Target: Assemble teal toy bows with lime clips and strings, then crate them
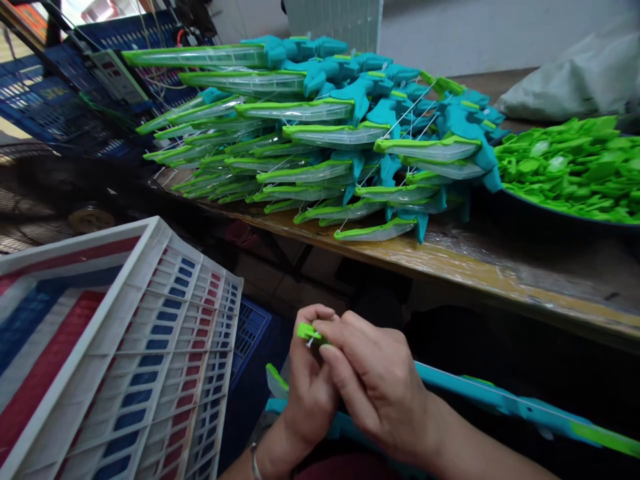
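Note:
Both hands meet in front of my lap around a small bright green plastic part [306, 331] with a short white string end sticking out of it. My right hand [383, 373] pinches the part between thumb and fingers. My left hand [307, 390] is curled beneath and beside it, fingers closed, partly covered by the right. Below the hands, a teal toy bow [465, 385] with green parts and a white string along it lies across my lap. Its middle is hidden behind my hands and forearm.
Many teal toy bows with green and clear limbs [320, 133] are stacked on the wooden table [450, 267]. A basin of green plastic parts [575, 173] stands right, before a pale sack [575, 80]. A white crate [150, 347] stands left; a fan [90, 217] is behind it.

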`<state>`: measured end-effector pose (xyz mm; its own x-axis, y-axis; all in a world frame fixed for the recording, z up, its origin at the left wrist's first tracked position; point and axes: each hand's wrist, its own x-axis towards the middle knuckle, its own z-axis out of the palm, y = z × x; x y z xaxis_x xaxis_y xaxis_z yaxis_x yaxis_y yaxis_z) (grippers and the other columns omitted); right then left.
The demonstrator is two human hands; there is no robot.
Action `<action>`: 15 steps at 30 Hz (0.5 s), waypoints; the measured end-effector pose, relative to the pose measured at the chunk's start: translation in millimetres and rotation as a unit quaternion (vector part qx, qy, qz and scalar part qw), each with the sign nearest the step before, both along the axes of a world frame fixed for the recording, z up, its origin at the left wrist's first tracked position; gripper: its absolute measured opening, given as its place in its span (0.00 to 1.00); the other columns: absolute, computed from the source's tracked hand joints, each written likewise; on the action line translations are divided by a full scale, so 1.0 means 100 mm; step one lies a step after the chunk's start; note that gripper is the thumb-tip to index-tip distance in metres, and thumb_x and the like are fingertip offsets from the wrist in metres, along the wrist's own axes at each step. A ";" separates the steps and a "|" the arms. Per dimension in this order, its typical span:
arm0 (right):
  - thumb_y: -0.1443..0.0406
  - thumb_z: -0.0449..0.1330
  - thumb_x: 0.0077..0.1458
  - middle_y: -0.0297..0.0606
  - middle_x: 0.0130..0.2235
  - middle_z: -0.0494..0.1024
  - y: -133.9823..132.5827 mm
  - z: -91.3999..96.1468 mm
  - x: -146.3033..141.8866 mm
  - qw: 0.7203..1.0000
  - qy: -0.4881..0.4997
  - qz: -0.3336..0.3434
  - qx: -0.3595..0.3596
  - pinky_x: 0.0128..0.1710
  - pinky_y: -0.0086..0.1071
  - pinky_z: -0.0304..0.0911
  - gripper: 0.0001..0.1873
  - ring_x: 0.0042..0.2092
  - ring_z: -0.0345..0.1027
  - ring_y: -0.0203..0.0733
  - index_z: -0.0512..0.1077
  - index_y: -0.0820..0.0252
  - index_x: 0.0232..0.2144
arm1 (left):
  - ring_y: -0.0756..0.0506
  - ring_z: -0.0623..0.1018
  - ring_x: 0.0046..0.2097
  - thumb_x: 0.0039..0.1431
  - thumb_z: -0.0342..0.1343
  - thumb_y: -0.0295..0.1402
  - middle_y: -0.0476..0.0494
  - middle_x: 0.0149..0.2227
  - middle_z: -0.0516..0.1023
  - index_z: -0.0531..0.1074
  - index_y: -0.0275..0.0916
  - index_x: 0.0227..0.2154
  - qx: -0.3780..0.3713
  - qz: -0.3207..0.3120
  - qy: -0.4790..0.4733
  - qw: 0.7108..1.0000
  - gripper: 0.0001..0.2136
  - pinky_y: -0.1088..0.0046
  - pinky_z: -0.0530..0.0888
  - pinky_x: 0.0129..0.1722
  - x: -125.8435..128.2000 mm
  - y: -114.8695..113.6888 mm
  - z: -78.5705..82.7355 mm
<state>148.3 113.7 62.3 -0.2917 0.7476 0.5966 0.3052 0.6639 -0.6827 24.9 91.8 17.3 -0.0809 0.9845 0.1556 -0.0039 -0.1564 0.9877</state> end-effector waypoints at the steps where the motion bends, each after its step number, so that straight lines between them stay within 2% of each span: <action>1: 0.68 0.54 0.67 0.40 0.35 0.76 0.00 -0.02 -0.01 0.999 -0.020 -0.013 0.022 0.30 0.28 0.65 0.11 0.33 0.69 0.37 0.74 0.66 0.46 | 0.44 0.77 0.41 0.67 0.58 0.41 0.45 0.42 0.76 0.70 0.45 0.51 0.010 0.001 0.012 1.000 0.14 0.69 0.76 0.42 -0.01 -0.01 -0.01; 4: 0.67 0.54 0.68 0.38 0.32 0.75 0.03 -0.04 -0.03 0.993 -0.056 -0.061 0.081 0.29 0.28 0.64 0.10 0.31 0.69 0.36 0.73 0.66 0.45 | 0.42 0.77 0.48 0.69 0.55 0.36 0.44 0.48 0.76 0.69 0.47 0.53 0.029 0.009 0.062 0.998 0.12 0.67 0.75 0.50 -0.03 -0.06 -0.02; 7: 0.67 0.52 0.70 0.35 0.30 0.73 0.08 -0.02 -0.02 0.988 -0.081 -0.085 0.104 0.27 0.28 0.61 0.11 0.28 0.65 0.34 0.74 0.64 0.40 | 0.43 0.77 0.49 0.68 0.55 0.31 0.45 0.47 0.75 0.68 0.48 0.52 0.026 -0.009 0.097 0.995 0.12 0.66 0.75 0.52 -0.04 -0.10 0.02; 9: 0.68 0.51 0.70 0.34 0.28 0.71 0.11 0.00 -0.01 0.983 -0.098 -0.095 0.124 0.25 0.29 0.58 0.13 0.26 0.62 0.34 0.74 0.64 0.37 | 0.41 0.77 0.51 0.68 0.56 0.31 0.43 0.48 0.75 0.68 0.46 0.53 0.029 -0.025 0.099 0.994 0.13 0.63 0.75 0.54 -0.04 -0.13 0.05; 11: 0.69 0.49 0.70 0.34 0.27 0.70 0.14 0.00 0.00 0.979 -0.109 -0.097 0.145 0.25 0.30 0.56 0.15 0.26 0.60 0.34 0.73 0.63 0.34 | 0.37 0.75 0.57 0.67 0.57 0.32 0.38 0.53 0.74 0.68 0.44 0.56 0.024 -0.028 0.080 0.996 0.16 0.58 0.73 0.58 -0.04 -0.16 0.05; 13: 0.69 0.49 0.70 0.35 0.27 0.70 0.17 -0.02 -0.01 0.978 -0.110 -0.091 0.153 0.25 0.31 0.56 0.15 0.26 0.60 0.34 0.72 0.63 0.33 | 0.34 0.70 0.64 0.67 0.57 0.34 0.35 0.61 0.70 0.62 0.45 0.64 0.008 -0.022 0.048 0.999 0.23 0.56 0.71 0.62 -0.04 -0.19 0.03; 15: 0.69 0.49 0.70 0.35 0.27 0.70 0.20 -0.03 -0.01 0.977 -0.109 -0.084 0.165 0.26 0.31 0.56 0.15 0.27 0.60 0.35 0.72 0.64 0.34 | 0.37 0.69 0.66 0.69 0.55 0.33 0.38 0.65 0.67 0.53 0.51 0.69 0.004 -0.021 0.021 1.000 0.29 0.58 0.72 0.63 -0.03 -0.20 0.00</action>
<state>147.4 133.8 59.1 -0.3289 0.5733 0.7504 0.5431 0.7649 -0.3464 22.0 71.3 16.9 -0.0332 0.9855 0.1664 0.0311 -0.1654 0.9857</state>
